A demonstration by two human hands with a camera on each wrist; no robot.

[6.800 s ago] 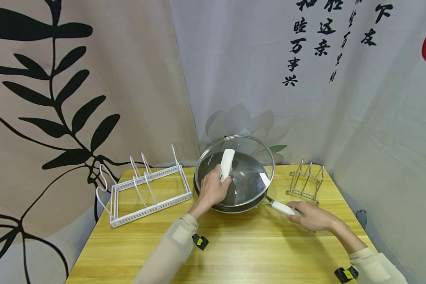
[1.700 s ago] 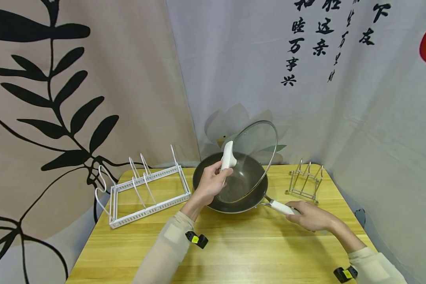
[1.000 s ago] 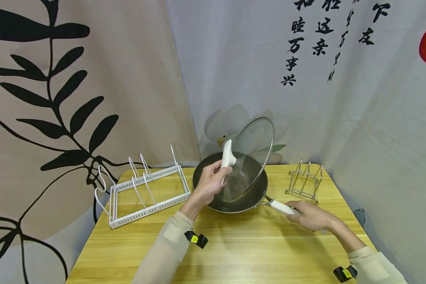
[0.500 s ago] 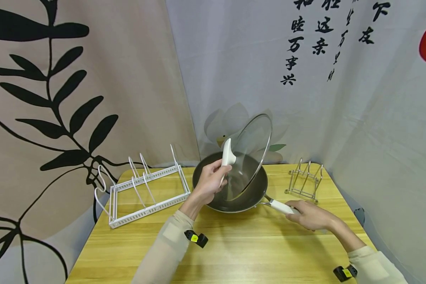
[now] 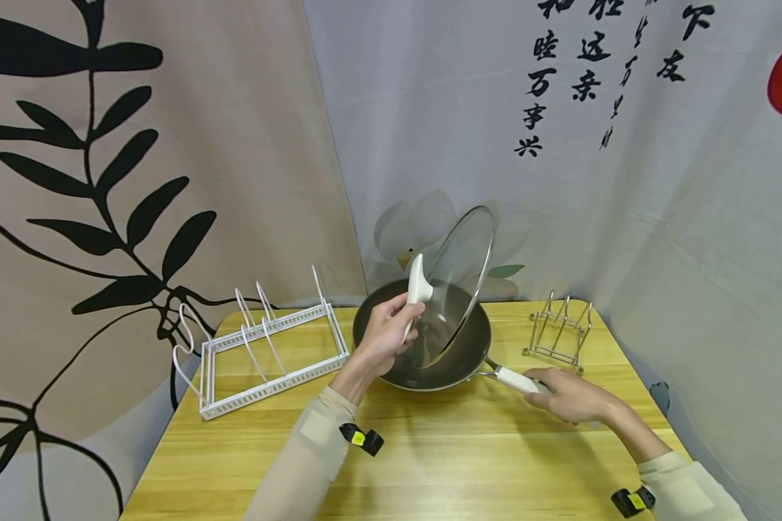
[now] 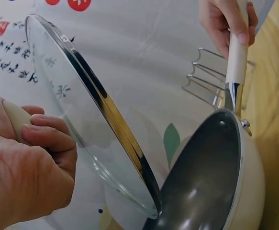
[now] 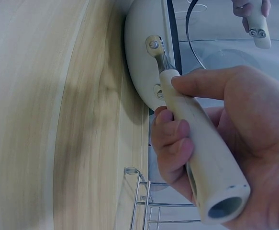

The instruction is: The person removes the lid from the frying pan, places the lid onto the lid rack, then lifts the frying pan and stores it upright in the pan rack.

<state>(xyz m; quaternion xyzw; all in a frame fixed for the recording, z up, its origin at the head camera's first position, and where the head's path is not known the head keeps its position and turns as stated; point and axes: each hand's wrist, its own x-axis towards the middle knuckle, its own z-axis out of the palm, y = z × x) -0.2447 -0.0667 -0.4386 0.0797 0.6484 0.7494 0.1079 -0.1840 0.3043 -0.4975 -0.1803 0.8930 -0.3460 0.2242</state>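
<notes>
My left hand (image 5: pixel 384 333) grips the white handle (image 5: pixel 419 281) of a clear glass lid (image 5: pixel 465 250). The lid leans steeply above the wok-like frying pan (image 5: pixel 387 307), its metal-banded lower edge over the dark interior. Whether that edge touches the pan is unclear. Cream outside, the pan sits on the wooden table. My right hand (image 5: pixel 570 396) holds the pan's white handle (image 7: pixel 204 143) on the right, with fingers wrapped underneath and the thumb along it in the right wrist view. In the left wrist view, the left fingers (image 6: pixel 50 136) curl round the lid's handle.
A white rack (image 5: pixel 274 387) with upright wire dividers stands on the table (image 5: pixel 469 463) to the left. A small metal wire rack (image 5: pixel 560 336) is at the back right, close to the pan handle. Printed cloth (image 5: pixel 430 130) hangs behind the table.
Earlier the lid faced the camera and covered most of the pan. My left hand has turned it onto its edge, and it keeps swinging slightly leftward. Pan and right hand stay put.
</notes>
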